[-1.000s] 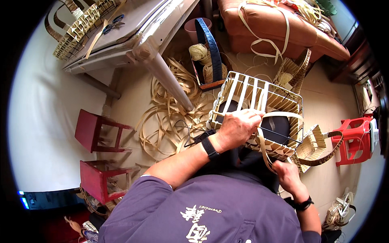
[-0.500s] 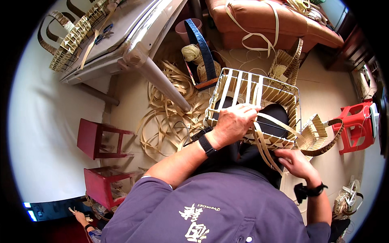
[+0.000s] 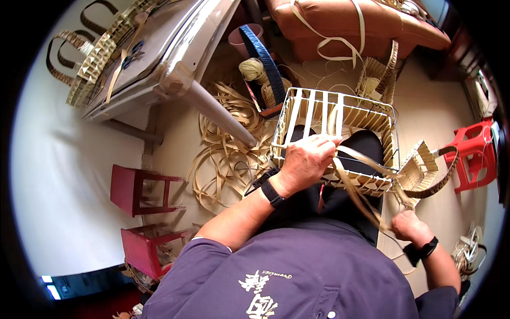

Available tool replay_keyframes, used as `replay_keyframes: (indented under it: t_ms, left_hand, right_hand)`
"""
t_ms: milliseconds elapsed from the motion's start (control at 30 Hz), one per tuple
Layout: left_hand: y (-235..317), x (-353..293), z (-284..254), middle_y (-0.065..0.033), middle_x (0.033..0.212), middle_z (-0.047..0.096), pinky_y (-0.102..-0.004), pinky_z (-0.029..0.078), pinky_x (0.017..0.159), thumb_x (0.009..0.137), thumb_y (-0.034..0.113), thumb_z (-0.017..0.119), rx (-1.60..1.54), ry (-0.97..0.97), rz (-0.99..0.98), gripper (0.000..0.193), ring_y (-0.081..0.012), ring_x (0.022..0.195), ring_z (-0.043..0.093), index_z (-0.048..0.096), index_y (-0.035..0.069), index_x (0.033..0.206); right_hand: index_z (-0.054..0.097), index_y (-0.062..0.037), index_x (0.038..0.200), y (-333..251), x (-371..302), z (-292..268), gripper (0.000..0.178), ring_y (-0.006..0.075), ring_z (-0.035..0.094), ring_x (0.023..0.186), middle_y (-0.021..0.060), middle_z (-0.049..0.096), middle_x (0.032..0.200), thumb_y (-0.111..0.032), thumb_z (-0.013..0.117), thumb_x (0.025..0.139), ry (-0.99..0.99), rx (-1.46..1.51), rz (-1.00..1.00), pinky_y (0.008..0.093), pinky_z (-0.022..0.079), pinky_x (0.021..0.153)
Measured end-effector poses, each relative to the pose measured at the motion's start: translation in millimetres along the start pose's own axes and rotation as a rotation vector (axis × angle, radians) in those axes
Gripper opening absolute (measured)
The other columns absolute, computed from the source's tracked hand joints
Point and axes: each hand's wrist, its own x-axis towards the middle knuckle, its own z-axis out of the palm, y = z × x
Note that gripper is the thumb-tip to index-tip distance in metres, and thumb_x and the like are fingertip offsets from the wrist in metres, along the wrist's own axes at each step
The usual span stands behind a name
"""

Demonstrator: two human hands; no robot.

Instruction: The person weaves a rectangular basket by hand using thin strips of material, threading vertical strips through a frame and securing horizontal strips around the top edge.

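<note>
A rectangular wire-framed basket (image 3: 390, 143) rests on my lap, its sides wrapped in pale flat strips. Several light strips (image 3: 309, 114) cross the left part of its open top. My left hand (image 3: 313, 154) is closed at the basket's middle, pinching a strip where it meets the others. From there loose tan strips (image 3: 353, 194) hang down and to the right over the near side. Low at the right, my right hand (image 3: 411, 226) is closed in a fist on a strip's free length. What lies inside its fingers is mostly hidden.
A small woven basket (image 3: 417, 173) with a brown handle stands right, near a red stool (image 3: 473, 154). Coiled strips (image 3: 226, 159) cover the floor by the table leg (image 3: 223, 114). Scissors (image 3: 133, 55) lie on the table. Two dark red stools (image 3: 127, 191) stand left.
My right hand has moved right and down, away from the basket's near corner, and its fingers have closed. The loose strips are drawn toward it. My left hand stays in place.
</note>
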Motion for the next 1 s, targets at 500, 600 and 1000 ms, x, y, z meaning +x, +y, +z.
replay_keyframes:
  t_ms: [500,600,1000]
  left_hand:
    - [-13.5,-7.9,-8.0,-0.0069,0.129,0.084,-0.0396,0.064,0.085,0.091,0.004,0.077,0.055,-0.007,-0.001,0.007,-0.0300,0.105,0.080,0.072,0.006,0.095]
    - [-14.3,-9.0,-8.9,-0.0071,0.128,0.084,-0.0397,0.064,0.084,0.091,0.004,0.077,0.053,0.018,0.010,0.007,-0.0301,0.103,0.080,0.072,0.006,0.095]
    - [3.3,-0.2,-0.2,-0.0074,0.124,0.083,-0.0385,0.065,0.086,0.090,0.003,0.075,0.018,-0.005,-0.013,0.016,-0.0286,0.106,0.080,0.078,0.006,0.106]
  right_hand:
    - [0.071,0.0007,0.112,-131.2,68.0,-224.6,0.030,0.0374,0.074,0.083,0.0204,0.075,0.093,-0.029,0.064,0.113,0.502,1.552,-0.398,0.0481,0.057,0.079]
    - [0.070,-0.0021,0.108,-113.7,64.9,-205.7,0.025,0.0409,0.070,0.078,0.0222,0.071,0.089,-0.026,0.063,0.111,0.819,1.075,-0.441,0.0495,0.055,0.074]
    - [0.084,-0.0099,0.119,7.6,-24.5,79.3,0.031,0.0427,0.081,0.103,0.0212,0.083,0.109,-0.025,0.070,0.097,-0.385,0.071,0.052,0.0566,0.064,0.091]
